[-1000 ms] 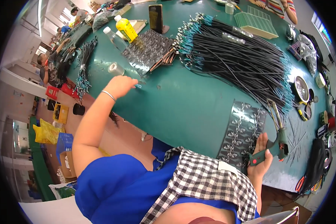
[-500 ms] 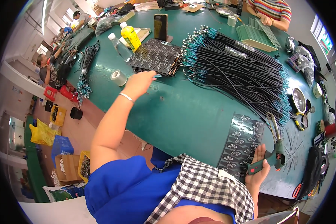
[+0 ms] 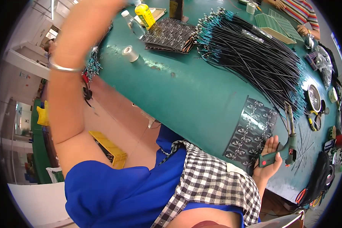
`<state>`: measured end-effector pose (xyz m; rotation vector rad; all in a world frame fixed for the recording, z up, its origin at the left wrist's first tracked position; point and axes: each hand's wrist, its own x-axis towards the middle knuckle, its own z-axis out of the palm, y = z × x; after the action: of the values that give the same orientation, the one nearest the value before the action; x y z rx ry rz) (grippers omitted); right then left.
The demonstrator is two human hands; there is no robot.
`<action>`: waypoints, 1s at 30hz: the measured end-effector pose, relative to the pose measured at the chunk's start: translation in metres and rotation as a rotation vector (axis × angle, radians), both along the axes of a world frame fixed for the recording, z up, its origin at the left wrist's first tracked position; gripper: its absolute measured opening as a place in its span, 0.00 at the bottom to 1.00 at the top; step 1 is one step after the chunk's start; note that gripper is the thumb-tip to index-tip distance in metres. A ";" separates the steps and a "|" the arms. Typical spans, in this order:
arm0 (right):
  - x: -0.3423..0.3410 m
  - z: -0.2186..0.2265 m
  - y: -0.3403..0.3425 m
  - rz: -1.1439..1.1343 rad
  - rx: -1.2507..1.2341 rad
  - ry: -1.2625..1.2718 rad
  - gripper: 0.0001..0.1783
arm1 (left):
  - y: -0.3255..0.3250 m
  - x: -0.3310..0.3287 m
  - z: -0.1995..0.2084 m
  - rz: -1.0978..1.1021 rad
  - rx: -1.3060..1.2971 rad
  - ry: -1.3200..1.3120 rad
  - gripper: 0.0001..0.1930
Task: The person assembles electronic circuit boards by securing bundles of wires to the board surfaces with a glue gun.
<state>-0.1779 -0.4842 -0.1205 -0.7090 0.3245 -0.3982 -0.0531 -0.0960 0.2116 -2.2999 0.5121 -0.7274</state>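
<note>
My left hand is raised close in front of me at the upper left, smeared by motion and cut off by the top edge. A metal bangle sits at its wrist; its fingers cannot be made out. At the lower right, my right hand is palm up around the handle of a green soldering gun with a red button. The gun's long metal prongs point away from me. Beside this hand lies a dark panel of small circuit boards. Farther off sits a stack of similar panels.
A large bundle of black cables with teal ends covers the far right. A tape roll, a clear bottle and a yellow bottle stand farther left. A metal bowl is at right. Another person's striped sleeve shows beyond a green rack.
My left hand has lifted from near the panel stack, up and left toward the view's top edge. My right hand keeps its hold on the soldering gun. The whole view has shifted slightly.
</note>
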 end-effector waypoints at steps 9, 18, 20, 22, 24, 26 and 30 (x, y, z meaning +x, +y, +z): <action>-0.005 -0.005 -0.003 0.016 0.021 -0.047 0.32 | 0.032 0.008 -0.288 -0.042 -0.447 0.480 0.07; -0.004 -0.001 0.000 -0.032 -0.032 0.013 0.31 | 0.194 0.070 -0.265 0.615 -1.006 0.069 0.24; -0.005 -0.005 -0.001 -0.032 -0.042 0.006 0.31 | 0.211 0.079 -0.270 0.617 -1.031 0.098 0.24; -0.006 -0.002 0.000 -0.047 -0.059 0.019 0.30 | 0.209 0.087 -0.267 0.617 -1.060 0.135 0.24; -0.006 -0.002 -0.002 -0.039 -0.078 0.022 0.30 | 0.206 0.096 -0.262 0.626 -1.010 0.219 0.23; -0.007 0.001 0.000 -0.036 -0.100 0.039 0.28 | 0.209 0.102 -0.263 0.579 -0.952 0.290 0.22; -0.010 0.002 0.001 -0.076 -0.118 0.069 0.26 | 0.205 0.117 -0.263 0.599 -0.926 0.273 0.22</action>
<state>-0.1880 -0.4832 -0.1181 -0.8292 0.3961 -0.4685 0.0638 0.1092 -0.0518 -3.1820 -0.5322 -0.3657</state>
